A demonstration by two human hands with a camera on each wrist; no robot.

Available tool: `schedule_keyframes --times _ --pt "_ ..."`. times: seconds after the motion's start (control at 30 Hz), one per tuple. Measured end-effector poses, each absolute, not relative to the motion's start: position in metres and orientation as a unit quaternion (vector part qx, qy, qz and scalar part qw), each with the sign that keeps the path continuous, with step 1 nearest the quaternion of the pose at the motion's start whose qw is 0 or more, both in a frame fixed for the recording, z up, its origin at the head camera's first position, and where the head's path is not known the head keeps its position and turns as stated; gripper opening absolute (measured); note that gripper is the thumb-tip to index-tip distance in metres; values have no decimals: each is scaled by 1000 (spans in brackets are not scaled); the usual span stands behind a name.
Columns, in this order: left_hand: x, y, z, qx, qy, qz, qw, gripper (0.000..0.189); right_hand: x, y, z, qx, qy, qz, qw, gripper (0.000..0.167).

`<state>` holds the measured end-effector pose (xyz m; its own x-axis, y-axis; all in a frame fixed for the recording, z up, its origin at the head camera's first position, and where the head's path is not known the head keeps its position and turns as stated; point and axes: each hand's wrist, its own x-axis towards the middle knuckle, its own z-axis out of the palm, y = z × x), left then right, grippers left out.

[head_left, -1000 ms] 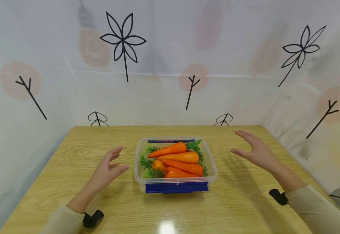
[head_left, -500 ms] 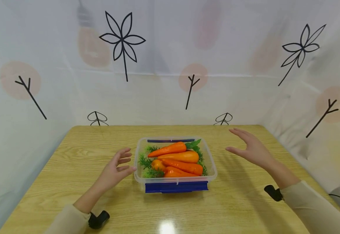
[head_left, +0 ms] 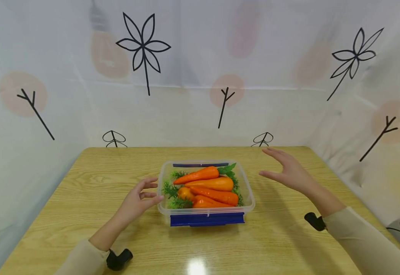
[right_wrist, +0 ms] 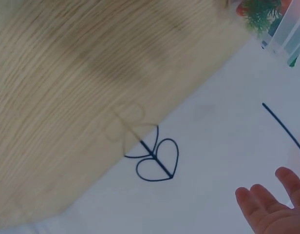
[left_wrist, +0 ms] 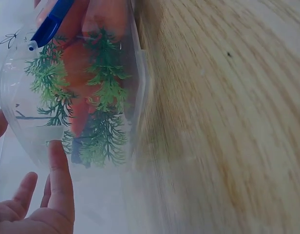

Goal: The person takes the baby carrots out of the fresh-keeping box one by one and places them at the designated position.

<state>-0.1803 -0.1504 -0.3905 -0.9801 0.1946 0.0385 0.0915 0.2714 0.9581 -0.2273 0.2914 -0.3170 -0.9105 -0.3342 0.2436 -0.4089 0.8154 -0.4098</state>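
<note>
A clear plastic food container [head_left: 165,211] with blue clips stands without a lid at the middle of the table. Inside lie several orange carrots [head_left: 211,184] with green feathery leaves [head_left: 170,190]. At its left side is my left hand [head_left: 136,204], fingers loosely bent and thumb tip right at the rim. In the left wrist view a finger [left_wrist: 61,180] overlaps the container's clear wall. My right hand [head_left: 290,172] hovers to the right of the container, apart from it, thumb and fingers spread with nothing between them.
The wooden table [head_left: 93,191] runs back to a white cloth backdrop [head_left: 186,114] printed with black plant drawings. More cloth hangs along both sides. A black wrist strap mount [head_left: 119,259] sits under the left wrist, another [head_left: 314,221] under the right.
My left hand has moved right until its thumb reaches the container's rim. The right hand has come left, nearer to the container. Container and carrots stay in place.
</note>
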Motion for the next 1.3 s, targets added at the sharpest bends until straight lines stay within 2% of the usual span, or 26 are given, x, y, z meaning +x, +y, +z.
schedule_keyframes --times 0.3,0.63,1.3 --pt "-181 -150 -392 72 795 599 61 60 -233 279 -314 225 -943 234 77 76" --pt "-182 -149 -393 55 802 592 57 60 -242 267 -306 244 -940 225 78 73" --pt "-181 -148 -391 83 789 607 49 59 -260 239 -283 264 -933 245 24 72"
